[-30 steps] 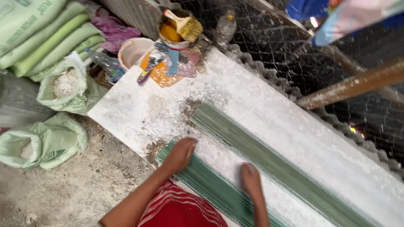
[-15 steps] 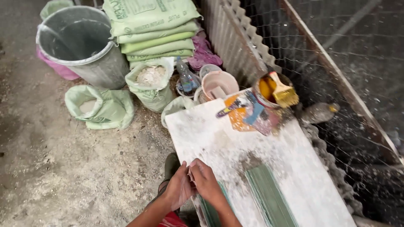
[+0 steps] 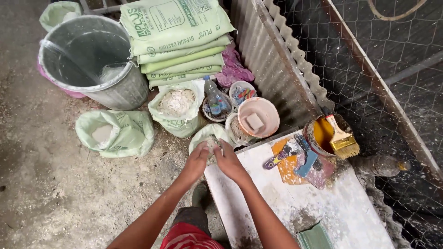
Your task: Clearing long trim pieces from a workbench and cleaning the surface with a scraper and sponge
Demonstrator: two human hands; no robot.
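Observation:
My left hand (image 3: 196, 161) and my right hand (image 3: 229, 161) are close together, fingers nearly touching, at the near left corner of a white dusty board (image 3: 323, 207). They hover just over a small open green bag of white powder (image 3: 210, 135). Nothing shows in either hand. A bundle of thin green strips (image 3: 315, 237) lies on the board at the bottom edge, well behind the hands. A pink bowl with a pale block in it (image 3: 258, 117) stands just beyond the bag.
A tin of yellow liquid (image 3: 320, 133) with a brush (image 3: 344, 142) and several scrapers (image 3: 290, 159) sit on the board's far end. Open powder sacks (image 3: 176, 103) (image 3: 115, 133), a grey bin (image 3: 92, 64), stacked green sacks (image 3: 180, 41) and a bottle (image 3: 214, 97) crowd the floor. Corrugated sheet (image 3: 277, 55) and wire mesh run along the right.
My hands left the green strips and came together, moving to the board's corner above the powder bag. The view swung toward the sacks and the bin.

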